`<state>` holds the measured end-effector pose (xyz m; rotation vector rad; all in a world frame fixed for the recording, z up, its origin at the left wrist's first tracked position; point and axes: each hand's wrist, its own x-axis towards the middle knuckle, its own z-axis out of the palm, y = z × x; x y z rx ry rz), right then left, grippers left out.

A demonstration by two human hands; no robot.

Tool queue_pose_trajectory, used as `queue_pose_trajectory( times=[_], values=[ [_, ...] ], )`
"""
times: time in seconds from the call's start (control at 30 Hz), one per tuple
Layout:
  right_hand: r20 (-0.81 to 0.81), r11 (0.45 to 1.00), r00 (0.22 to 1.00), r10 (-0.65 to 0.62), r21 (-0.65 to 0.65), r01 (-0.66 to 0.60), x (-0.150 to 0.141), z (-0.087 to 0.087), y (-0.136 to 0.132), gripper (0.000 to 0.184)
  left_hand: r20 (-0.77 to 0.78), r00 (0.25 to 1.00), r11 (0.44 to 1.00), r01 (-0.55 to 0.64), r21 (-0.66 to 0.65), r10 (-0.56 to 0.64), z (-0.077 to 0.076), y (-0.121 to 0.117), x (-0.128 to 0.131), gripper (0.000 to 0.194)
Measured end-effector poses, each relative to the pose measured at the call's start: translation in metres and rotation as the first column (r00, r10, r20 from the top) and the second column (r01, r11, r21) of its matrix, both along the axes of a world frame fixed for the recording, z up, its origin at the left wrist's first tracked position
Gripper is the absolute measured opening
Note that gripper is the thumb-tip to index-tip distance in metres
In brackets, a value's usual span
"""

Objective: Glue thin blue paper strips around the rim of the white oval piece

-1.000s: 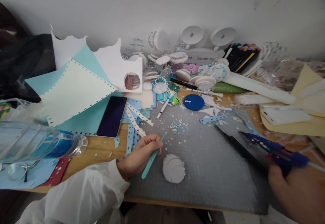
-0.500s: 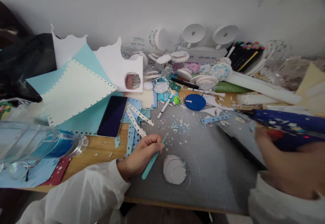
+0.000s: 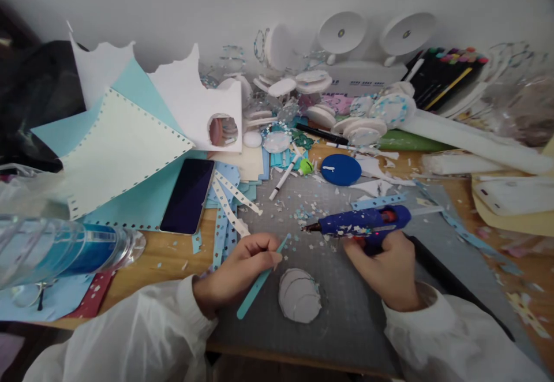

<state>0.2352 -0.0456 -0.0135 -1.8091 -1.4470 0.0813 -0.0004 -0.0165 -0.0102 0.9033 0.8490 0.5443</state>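
Note:
My left hand (image 3: 247, 269) is closed around a pair of teal tweezers (image 3: 255, 291), whose thin tip points up and away from me. In my right hand (image 3: 385, 269) is a blue hot glue gun (image 3: 359, 222), gripped by its handle, with its dark nozzle aimed left. Bits of pale confetti cling to its body. Just right of the tweezers, a small stack of white scalloped paper discs (image 3: 299, 295) lies on the grey cutting mat (image 3: 346, 324); neither hand touches it. Tiny white and blue paper stars (image 3: 298, 216) are scattered behind the discs.
A dark phone (image 3: 188, 196) and punched paper sheets (image 3: 125, 157) lie at left, near a tipped plastic bottle (image 3: 64, 249). A blue oval disc (image 3: 341, 169), a white pen (image 3: 283, 179) and piled white discs (image 3: 320, 115) stand behind. The gun's black cord (image 3: 459, 287) runs right.
My right hand has brought the hot glue gun leftward from the far right to over the mat. My left hand keeps the tweezers in nearly the same place. The view has shifted slightly.

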Motion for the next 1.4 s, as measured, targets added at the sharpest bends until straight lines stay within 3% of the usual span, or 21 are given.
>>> queue_pose_trajectory(
  times=[0.23,0.53,1.17,1.4],
  values=[
    [0.095,0.998,0.993,0.066,-0.01,-0.066,-0.0015,-0.0047,-0.0034,0.026,0.041,0.999,1.0,0.011,-0.014,-0.011,-0.0056,-0.0018,-0.0013,0.028],
    [0.104,0.997,0.991,0.081,-0.011,-0.08,-0.0013,-0.0063,-0.0036,0.022,0.031,0.999,0.999,0.026,0.028,-0.027,-0.0035,0.0004,-0.0009,0.028],
    [0.087,0.999,0.995,0.049,-0.022,-0.047,-0.0024,-0.0052,-0.0023,0.021,0.002,0.999,0.998,0.046,0.05,-0.046,-0.0053,0.0003,-0.0033,0.029],
    [0.168,0.998,0.984,0.057,-0.003,-0.057,0.0006,-0.0095,-0.0045,0.024,0.007,0.999,0.999,0.043,0.026,-0.043,-0.0059,0.0,-0.0039,0.027]
  ],
)
